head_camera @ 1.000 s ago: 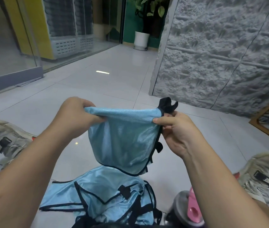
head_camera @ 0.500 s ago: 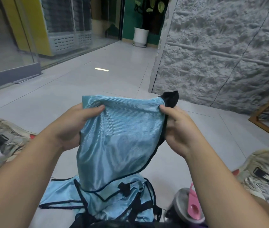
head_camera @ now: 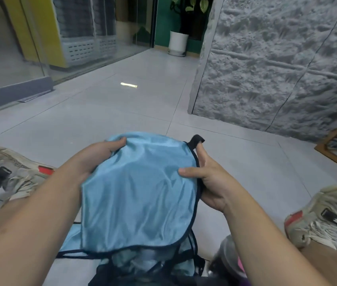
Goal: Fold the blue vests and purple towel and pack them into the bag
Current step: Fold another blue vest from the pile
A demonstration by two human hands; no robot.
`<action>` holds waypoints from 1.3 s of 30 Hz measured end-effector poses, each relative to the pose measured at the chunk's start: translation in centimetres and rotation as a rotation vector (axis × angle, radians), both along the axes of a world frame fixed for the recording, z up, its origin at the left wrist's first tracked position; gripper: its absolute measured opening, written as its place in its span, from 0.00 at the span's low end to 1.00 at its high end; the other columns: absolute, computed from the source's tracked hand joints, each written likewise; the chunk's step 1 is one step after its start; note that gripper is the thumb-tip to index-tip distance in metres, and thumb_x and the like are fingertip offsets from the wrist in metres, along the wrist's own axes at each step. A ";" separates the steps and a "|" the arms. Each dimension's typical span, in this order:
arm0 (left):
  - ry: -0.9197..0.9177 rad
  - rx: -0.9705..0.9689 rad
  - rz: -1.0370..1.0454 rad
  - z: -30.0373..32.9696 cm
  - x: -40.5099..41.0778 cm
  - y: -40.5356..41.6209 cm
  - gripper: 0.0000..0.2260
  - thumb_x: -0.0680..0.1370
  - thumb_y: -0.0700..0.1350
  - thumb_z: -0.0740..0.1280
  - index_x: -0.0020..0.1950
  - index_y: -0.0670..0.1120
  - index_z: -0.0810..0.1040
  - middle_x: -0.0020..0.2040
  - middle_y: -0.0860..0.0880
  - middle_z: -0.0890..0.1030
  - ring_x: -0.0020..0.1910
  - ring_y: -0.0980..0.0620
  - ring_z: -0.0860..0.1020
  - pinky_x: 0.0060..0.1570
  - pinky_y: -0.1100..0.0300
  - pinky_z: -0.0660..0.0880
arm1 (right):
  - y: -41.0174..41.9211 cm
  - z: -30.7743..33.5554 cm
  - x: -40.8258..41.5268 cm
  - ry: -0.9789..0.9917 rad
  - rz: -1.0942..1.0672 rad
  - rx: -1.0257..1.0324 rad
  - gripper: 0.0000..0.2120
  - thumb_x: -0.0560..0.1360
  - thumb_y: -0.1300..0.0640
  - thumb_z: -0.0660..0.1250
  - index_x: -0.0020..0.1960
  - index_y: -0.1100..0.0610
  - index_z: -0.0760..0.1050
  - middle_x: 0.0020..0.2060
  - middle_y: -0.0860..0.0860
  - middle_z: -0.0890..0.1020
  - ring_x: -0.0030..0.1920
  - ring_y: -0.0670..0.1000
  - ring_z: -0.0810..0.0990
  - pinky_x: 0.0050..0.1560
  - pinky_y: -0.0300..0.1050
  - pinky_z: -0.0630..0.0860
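Note:
A folded light-blue vest (head_camera: 136, 195) with black trim lies nearly flat between my hands, low over my lap. My left hand (head_camera: 95, 159) grips its far left edge, fingers curled over the top. My right hand (head_camera: 206, 180) pinches the right edge, thumb on top of the fabric, forefinger stretched toward a black strap loop (head_camera: 196, 139). Another blue vest (head_camera: 155, 265) lies crumpled on the floor under it, mostly hidden. No purple towel can be made out.
My two pale sneakers rest on the grey tiles, one at the left (head_camera: 10, 172), one at the right (head_camera: 324, 219). A grey-and-pink object (head_camera: 231, 263) sits by my right forearm. A rough stone wall (head_camera: 277, 65) rises at right, with a wooden frame (head_camera: 336, 149) beside it.
Both hands have lowered the vest from hanging upright in front of me to lying nearly flat over my lap. It now covers most of the vest on the floor.

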State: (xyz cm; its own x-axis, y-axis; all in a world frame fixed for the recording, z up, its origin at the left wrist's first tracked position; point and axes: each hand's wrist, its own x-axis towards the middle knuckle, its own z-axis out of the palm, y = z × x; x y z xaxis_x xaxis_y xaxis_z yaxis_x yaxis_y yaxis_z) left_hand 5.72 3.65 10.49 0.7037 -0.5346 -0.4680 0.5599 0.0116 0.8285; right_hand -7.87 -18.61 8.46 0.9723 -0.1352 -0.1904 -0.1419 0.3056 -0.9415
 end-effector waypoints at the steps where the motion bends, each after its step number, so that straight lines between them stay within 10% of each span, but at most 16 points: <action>1: 0.088 -0.020 0.016 -0.2 -0.1 0.1 0.20 0.82 0.55 0.66 0.61 0.39 0.82 0.47 0.40 0.87 0.39 0.43 0.87 0.41 0.48 0.84 | 0.1 -0.1 0.2 0.019 -0.069 0.053 0.45 0.76 0.75 0.69 0.79 0.37 0.60 0.61 0.55 0.86 0.61 0.63 0.84 0.61 0.59 0.81; 6: 0.216 -0.266 -0.025 -2.1 -0.6 0.8 0.35 0.79 0.65 0.65 0.70 0.35 0.78 0.67 0.36 0.80 0.64 0.37 0.81 0.64 0.42 0.75 | 0.2 -0.6 0.8 0.061 -0.266 0.155 0.48 0.76 0.73 0.70 0.83 0.41 0.52 0.61 0.59 0.85 0.57 0.63 0.86 0.59 0.62 0.82; 11: -0.088 -0.022 -0.116 -2.9 -0.6 0.3 0.45 0.76 0.31 0.70 0.84 0.59 0.54 0.75 0.55 0.71 0.58 0.45 0.85 0.54 0.49 0.83 | -0.2 -0.7 0.5 0.139 -0.303 0.184 0.49 0.80 0.71 0.65 0.84 0.37 0.42 0.65 0.59 0.79 0.52 0.62 0.88 0.51 0.59 0.84; 14: -0.160 0.057 -0.109 -2.6 -0.6 -0.1 0.36 0.81 0.30 0.63 0.78 0.66 0.66 0.60 0.47 0.81 0.43 0.44 0.86 0.45 0.49 0.82 | -0.5 -0.5 0.5 0.189 -0.300 0.157 0.49 0.80 0.69 0.67 0.83 0.36 0.42 0.64 0.56 0.77 0.51 0.61 0.88 0.49 0.58 0.85; 19: -0.181 0.202 -0.052 -2.6 -0.8 -1.0 0.14 0.83 0.32 0.60 0.60 0.40 0.84 0.49 0.36 0.87 0.40 0.43 0.85 0.39 0.52 0.85 | -0.4 -0.6 0.6 0.360 -0.348 0.227 0.21 0.79 0.58 0.73 0.68 0.66 0.75 0.56 0.61 0.86 0.48 0.60 0.88 0.48 0.55 0.85; 23: -0.102 0.169 -0.010 -2.9 -1.0 -1.2 0.12 0.83 0.32 0.60 0.58 0.35 0.83 0.50 0.37 0.87 0.44 0.42 0.87 0.41 0.52 0.85 | 0.1 -0.8 0.3 0.359 -0.356 0.337 0.27 0.75 0.47 0.77 0.61 0.70 0.80 0.57 0.62 0.86 0.55 0.65 0.87 0.64 0.61 0.79; 30: -0.046 0.143 -0.001 -3.3 -0.9 -1.3 0.10 0.81 0.33 0.65 0.60 0.36 0.83 0.52 0.38 0.87 0.51 0.40 0.87 0.47 0.48 0.83 | -0.2 -2.1 1.3 0.485 -0.428 0.155 0.11 0.77 0.67 0.70 0.58 0.68 0.83 0.51 0.61 0.87 0.46 0.60 0.88 0.45 0.53 0.85; 33: -0.050 0.089 -0.024 -3.3 -0.8 -1.3 0.14 0.76 0.31 0.71 0.62 0.37 0.81 0.53 0.37 0.87 0.51 0.40 0.87 0.45 0.51 0.83 | -0.3 -2.0 1.3 0.415 -0.483 0.164 0.20 0.75 0.67 0.74 0.66 0.69 0.77 0.49 0.62 0.87 0.39 0.59 0.88 0.34 0.51 0.84; 39: -0.194 0.194 -0.127 -3.2 -0.7 -0.7 0.29 0.68 0.24 0.75 0.66 0.44 0.80 0.57 0.36 0.85 0.52 0.38 0.86 0.50 0.47 0.84 | -0.6 -0.4 0.7 0.269 -0.214 -0.045 0.39 0.68 0.77 0.75 0.75 0.58 0.72 0.63 0.59 0.80 0.50 0.58 0.88 0.43 0.50 0.85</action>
State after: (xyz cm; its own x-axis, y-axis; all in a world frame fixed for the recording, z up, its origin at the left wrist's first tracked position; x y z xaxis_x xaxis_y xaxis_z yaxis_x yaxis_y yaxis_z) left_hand 4.97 2.92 7.33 0.7234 -0.5375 -0.4334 0.3777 -0.2173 0.9001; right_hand -7.16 -19.17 8.01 0.8369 -0.3446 -0.4253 -0.3240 0.3143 -0.8923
